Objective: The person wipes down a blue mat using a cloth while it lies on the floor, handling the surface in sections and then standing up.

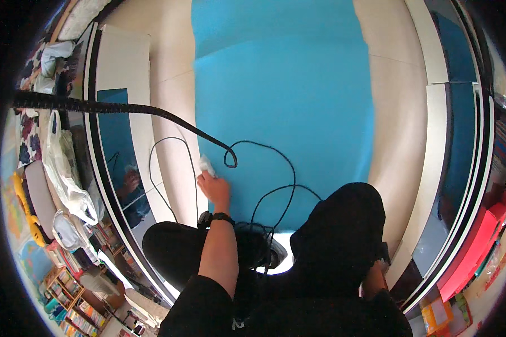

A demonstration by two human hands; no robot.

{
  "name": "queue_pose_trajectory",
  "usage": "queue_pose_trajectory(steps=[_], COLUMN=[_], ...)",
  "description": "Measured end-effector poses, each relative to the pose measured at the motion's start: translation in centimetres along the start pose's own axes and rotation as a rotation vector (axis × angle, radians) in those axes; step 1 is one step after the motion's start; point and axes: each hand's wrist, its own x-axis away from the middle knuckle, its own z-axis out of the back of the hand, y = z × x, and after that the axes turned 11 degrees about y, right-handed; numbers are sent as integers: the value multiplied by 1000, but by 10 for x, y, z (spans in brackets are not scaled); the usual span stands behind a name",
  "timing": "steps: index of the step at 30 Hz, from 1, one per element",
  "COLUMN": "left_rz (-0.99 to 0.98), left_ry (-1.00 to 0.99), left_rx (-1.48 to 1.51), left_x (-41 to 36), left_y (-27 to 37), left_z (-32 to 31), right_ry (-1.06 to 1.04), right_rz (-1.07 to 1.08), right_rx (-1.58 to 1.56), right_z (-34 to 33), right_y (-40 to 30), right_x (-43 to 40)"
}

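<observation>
My left hand (214,193) pinches a crumpled white tissue or cloth (206,165) at the left edge of a blue mat (282,105). The white wad rests against the mat's border, partly covered by my fingers. A dark band circles my left wrist. Only a short stretch of my right forearm (375,276) shows beside my right knee (354,210); the right hand itself is out of view. Just right of my left hand, a thin black cable (293,168) lies in loops across the mat.
A thick dark strand (152,109) crosses the view from the left. Pale floor (392,105) borders the mat. Glossy-fronted, white-edged furniture (436,139) stands to the right, with similar panels (122,63) left. A white plastic bag (69,181) and a bookshelf (74,301) appear farther left.
</observation>
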Motion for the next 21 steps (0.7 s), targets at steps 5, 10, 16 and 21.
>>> queue_pose_trajectory(steps=[5, 10, 16, 21], left_rz=[93, -223, -308, -636], left_ry=[103, 220, -208, -104], left_rx=[-207, 214, 360, 652], left_x=[-11, -89, -112, 0], left_y=[-2, 30, 134, 259], left_z=[-2, -35, -68, -82], right_ry=[104, 210, 243, 255], right_rz=[185, 431, 447, 419], right_rx=[128, 102, 152, 115], right_z=[17, 6, -20, -31], right_y=[3, -70, -110, -88], right_x=[14, -39, -76, -70])
